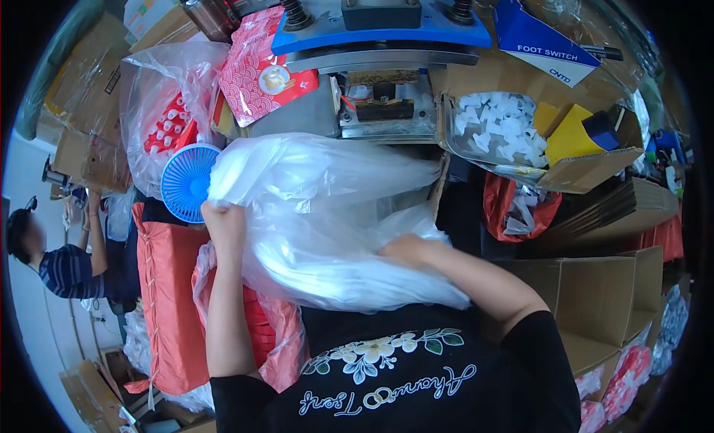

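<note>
A large, clear plastic bag spreads across my lap in front of the press. My left hand is closed round the bunched left edge of the bag, just below a small blue fan. My right hand reaches among the bag's folds on the right side. Motion smears it and the plastic hides its fingers, so its grip does not show.
A press with a blue plate stands ahead, a red patterned pouch to its left. On the right, an open carton holds a tray of small white plastic parts. Red bundles lie left; a person is farther left.
</note>
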The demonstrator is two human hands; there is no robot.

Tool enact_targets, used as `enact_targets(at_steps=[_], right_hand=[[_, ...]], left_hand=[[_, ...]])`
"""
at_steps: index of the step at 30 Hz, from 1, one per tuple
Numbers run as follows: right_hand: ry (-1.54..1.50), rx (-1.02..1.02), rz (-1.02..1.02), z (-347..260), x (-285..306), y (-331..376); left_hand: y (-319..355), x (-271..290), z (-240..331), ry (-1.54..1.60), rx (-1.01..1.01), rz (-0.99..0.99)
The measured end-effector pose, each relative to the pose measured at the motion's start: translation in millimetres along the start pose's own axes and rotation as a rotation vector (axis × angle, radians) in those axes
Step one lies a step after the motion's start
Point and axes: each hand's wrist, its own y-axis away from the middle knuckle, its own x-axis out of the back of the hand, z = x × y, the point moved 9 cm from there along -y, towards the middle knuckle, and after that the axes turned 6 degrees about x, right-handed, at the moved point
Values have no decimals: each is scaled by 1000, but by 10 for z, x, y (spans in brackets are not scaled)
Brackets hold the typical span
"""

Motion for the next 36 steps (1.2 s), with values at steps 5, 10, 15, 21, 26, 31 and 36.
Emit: enact_targets(at_steps=[5, 10, 15, 21, 26, 31, 36], right_hand=[[-202, -273, -60, 563, -39, -643], [677, 52, 586, -166, -44, -572], [-1316, -256, 707, 743, -838, -713], [-1355, 377, 294, -844, 555, -10], [14, 373, 306, -1541, 473, 220], [580, 212, 252, -1437, -93, -119], [1073, 511, 471, -1149, -528, -289]], left_hand=[[-121, -139, -283, -128, 109, -52], [-66, -163, -838, 88, 266, 16], [314, 201, -2768, -116, 292, -93], [569, -125, -2381, 550, 664, 9], [458, 75, -2555, 551, 773, -40], [262, -88, -3310, 361, 728, -164], [812, -45, -4492, -256, 129, 265]])
